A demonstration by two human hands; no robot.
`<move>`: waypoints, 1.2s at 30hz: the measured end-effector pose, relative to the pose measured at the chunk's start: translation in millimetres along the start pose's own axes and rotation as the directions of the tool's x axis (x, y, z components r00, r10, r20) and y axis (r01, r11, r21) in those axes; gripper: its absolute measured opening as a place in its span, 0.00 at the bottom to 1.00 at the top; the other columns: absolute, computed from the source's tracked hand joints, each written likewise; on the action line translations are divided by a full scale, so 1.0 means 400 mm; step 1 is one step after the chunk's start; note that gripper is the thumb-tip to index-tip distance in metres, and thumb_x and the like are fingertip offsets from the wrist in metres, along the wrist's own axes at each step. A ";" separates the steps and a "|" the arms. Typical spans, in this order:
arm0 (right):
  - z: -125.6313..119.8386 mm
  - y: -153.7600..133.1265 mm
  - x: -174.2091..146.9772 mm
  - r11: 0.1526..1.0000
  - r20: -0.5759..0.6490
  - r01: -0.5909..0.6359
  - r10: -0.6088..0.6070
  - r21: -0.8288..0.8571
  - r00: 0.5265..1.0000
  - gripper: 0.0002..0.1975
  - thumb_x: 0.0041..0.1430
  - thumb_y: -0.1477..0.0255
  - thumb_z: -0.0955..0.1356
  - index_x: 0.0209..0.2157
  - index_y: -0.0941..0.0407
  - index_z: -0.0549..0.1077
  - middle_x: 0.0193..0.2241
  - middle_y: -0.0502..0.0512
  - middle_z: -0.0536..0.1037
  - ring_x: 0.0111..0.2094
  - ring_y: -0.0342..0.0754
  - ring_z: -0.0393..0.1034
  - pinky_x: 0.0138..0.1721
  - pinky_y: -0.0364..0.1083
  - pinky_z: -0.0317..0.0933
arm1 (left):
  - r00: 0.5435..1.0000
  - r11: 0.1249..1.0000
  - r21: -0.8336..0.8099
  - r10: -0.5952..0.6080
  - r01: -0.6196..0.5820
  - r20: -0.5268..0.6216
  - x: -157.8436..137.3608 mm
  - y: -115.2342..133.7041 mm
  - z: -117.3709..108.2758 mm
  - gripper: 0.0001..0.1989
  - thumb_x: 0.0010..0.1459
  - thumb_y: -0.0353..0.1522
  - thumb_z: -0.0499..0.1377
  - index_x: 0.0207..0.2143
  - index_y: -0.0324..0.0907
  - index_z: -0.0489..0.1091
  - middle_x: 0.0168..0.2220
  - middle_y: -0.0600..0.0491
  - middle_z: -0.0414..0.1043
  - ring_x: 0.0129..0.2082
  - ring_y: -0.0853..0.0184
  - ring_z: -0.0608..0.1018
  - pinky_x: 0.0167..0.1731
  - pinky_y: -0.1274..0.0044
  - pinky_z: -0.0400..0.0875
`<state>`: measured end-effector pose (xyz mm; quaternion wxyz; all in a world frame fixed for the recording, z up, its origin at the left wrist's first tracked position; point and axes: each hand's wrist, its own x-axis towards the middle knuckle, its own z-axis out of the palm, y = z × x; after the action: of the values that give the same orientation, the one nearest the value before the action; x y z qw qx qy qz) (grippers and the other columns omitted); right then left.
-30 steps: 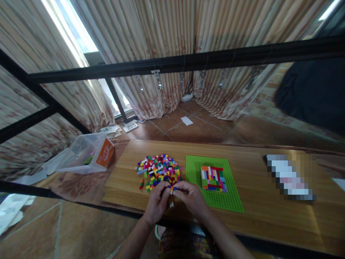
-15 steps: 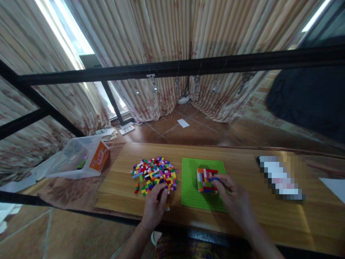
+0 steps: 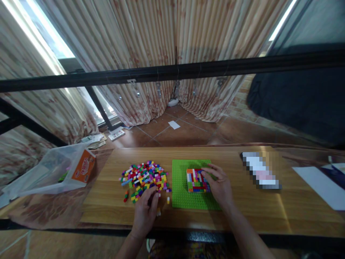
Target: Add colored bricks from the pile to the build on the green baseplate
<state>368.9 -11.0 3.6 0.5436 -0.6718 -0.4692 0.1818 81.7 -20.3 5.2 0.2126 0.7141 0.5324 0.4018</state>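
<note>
A pile of small coloured bricks (image 3: 144, 176) lies on the wooden table (image 3: 242, 212). To its right a green baseplate (image 3: 185, 196) carries a multicoloured block of bricks (image 3: 196, 180). My right hand (image 3: 219, 185) rests on the right side of that block, fingertips pressing on its top edge. My left hand (image 3: 145, 210) lies at the near edge of the pile, fingers curled over a few bricks; whether it holds one I cannot tell.
A clear plastic tub (image 3: 51, 171) with an orange label sits at the left on a patterned cloth. A blurred flat object (image 3: 260, 174) and white paper (image 3: 320, 185) lie to the right. A black metal bar (image 3: 172, 72) crosses in front of the curtains.
My right hand went from next to the left hand over to the brick block on the baseplate and now presses on it. The left hand stayed at the pile. The view shifted right.
</note>
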 end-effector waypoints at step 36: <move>0.033 -0.007 0.028 0.926 0.103 -0.338 0.325 0.167 0.940 0.20 0.43 0.61 0.72 0.38 0.57 0.80 0.35 0.56 0.82 0.32 0.50 0.76 0.35 0.48 0.69 | 0.998 0.998 0.016 0.054 -0.055 0.025 -0.002 -0.005 0.005 0.09 0.62 0.34 0.55 0.41 0.41 0.73 0.38 0.50 0.77 0.37 0.65 0.80 0.39 0.74 0.76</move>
<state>363.4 5.6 4.5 0.5464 -0.6819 -0.3500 0.3377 81.8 -20.2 2.3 0.2023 0.7350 0.5133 0.3942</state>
